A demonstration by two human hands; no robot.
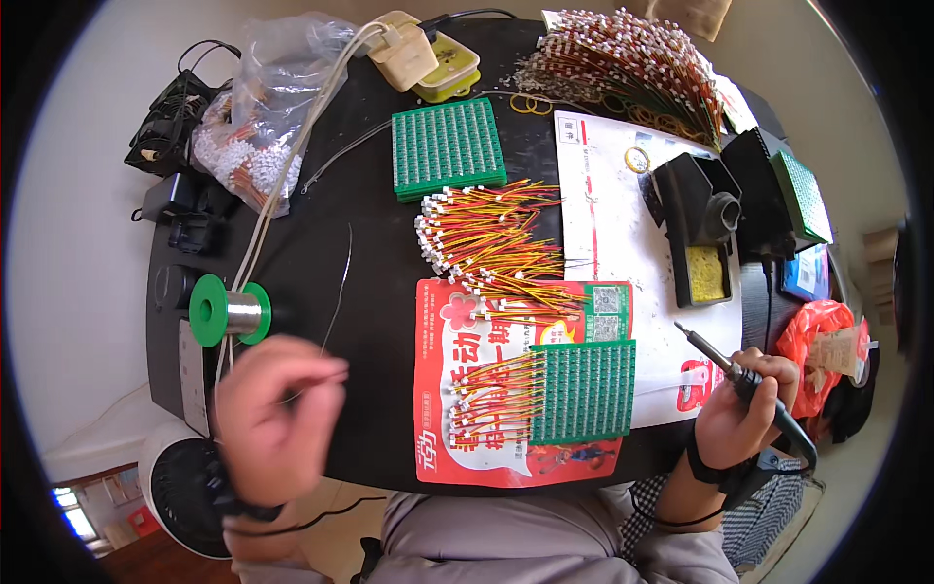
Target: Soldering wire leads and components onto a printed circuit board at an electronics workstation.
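On the black worktop [379, 326], at left, stands one green plastic spool [205, 311] wound with silver solder. Far left, one clear plastic bag [282, 63] contains white connectors on reddish leads, too many to count. The left hand [277, 414] is at near left; its grip is pressed together, pinching a thin silver solder wire [342, 277], with blur hiding the exact contact.

Far centre, one yellow-green plastic dish [455, 83] contains small dark bits. Nearer are one stack of green gridded circuit boards [448, 146] and one pile of red-and-yellow wires with white connectors [486, 238]. Near centre, one red-and-white printed sheet [428, 389] carries one rectangular green circuit panel [584, 394], marked by regular rows of pale pads; a row of overlapping red-and-yellow leads meets its left edge.

Far right of centre lies one larger wire bundle [632, 68]. Nearer, one black soldering stand [681, 190] holds one yellow sponge [707, 273] in its tray. At near right, the grip of the right hand [754, 409] is wrapped around the handle of one soldering iron [720, 358], tip toward far left, apart from the panel. At right, one red plastic bag [812, 321] contains tan material.
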